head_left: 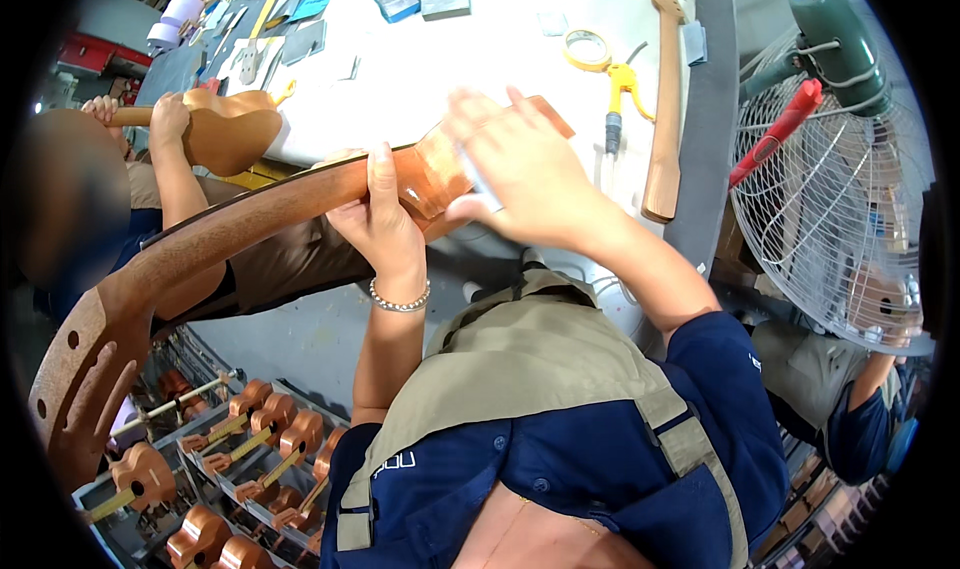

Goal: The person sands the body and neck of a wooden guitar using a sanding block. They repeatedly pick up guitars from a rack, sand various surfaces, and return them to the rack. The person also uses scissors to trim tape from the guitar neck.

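Observation:
A long brown guitar neck [265, 204] runs across from the lower left, where its slotted headstock [85, 379] hangs near the rim, to its thicker heel end over the table edge. My left hand [385, 224], with a beaded bracelet at the wrist, is wrapped round the neck from below near the heel, its thumb up along the side. On the heel lies my right hand [530, 174], flat and slightly smeared by motion. Under its palm shows the edge of a pale grey sheet [482, 182] that looks like sandpaper, pressed against the wood.
The white table [400, 79] carries a yellow tape roll [587, 51], a yellow air gun [620, 94], another neck [664, 119] and sanding blocks [446, 5]. A caged fan [830, 189] stands right. At left a co-worker holds a small guitar [232, 134]. Racked ukuleles [300, 434] stand lower left.

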{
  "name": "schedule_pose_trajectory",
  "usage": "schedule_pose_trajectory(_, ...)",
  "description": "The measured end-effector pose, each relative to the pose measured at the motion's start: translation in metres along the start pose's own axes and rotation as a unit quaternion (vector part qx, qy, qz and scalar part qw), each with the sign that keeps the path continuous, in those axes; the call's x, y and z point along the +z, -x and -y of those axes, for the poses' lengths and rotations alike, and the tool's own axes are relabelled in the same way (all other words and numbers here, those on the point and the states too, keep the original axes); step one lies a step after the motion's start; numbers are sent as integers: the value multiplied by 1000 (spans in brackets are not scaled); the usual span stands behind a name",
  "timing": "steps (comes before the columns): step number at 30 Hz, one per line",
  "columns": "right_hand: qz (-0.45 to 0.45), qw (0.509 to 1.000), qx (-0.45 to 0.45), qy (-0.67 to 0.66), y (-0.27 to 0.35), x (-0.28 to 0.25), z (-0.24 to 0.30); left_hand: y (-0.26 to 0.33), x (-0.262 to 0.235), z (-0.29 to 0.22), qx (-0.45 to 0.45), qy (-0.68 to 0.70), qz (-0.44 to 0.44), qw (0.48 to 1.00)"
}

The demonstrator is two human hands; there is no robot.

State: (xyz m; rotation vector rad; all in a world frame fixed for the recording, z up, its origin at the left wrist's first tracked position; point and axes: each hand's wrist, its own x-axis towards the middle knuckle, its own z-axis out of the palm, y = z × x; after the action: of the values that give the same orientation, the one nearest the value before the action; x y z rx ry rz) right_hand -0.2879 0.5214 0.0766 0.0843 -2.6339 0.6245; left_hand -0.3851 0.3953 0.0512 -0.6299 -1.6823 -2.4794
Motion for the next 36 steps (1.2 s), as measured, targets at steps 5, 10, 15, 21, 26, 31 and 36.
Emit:
schedule_pose_trajectory(5, -4, 997, -76, 23, -13, 14, 9, 6, -4, -9, -63, 55, -64, 994)
schedule_pose_trajectory(10, -9, 981, 22, -193, 6, 61, -24, 18, -31, -19, -82, 62, -168, 980)
schedule_pose_trajectory(15, 117, 990, 62, 49, 17, 52, -61, 37, -91, -3, -84, 120, -192, 970)
schedule_pose_trajectory(21, 42, 652, 356, -668, 67, 131, -131, 53, -140, 12, -127, 204, -230, 943)
schedule_pose_trajectory(26, -7, 593, 440, -675, 66, 151, -100, 50, -132, 5, -181, 188, -286, 922)
schedule_pose_trajectory(31, -52, 987, 142, -47, 36, 129, -113, 60, -126, -1, -290, 130, -196, 928)
schedule_pose_trajectory(36, 120, 991, 37, -35, 20, 105, -21, 64, -114, -1, -263, 20, -163, 951)
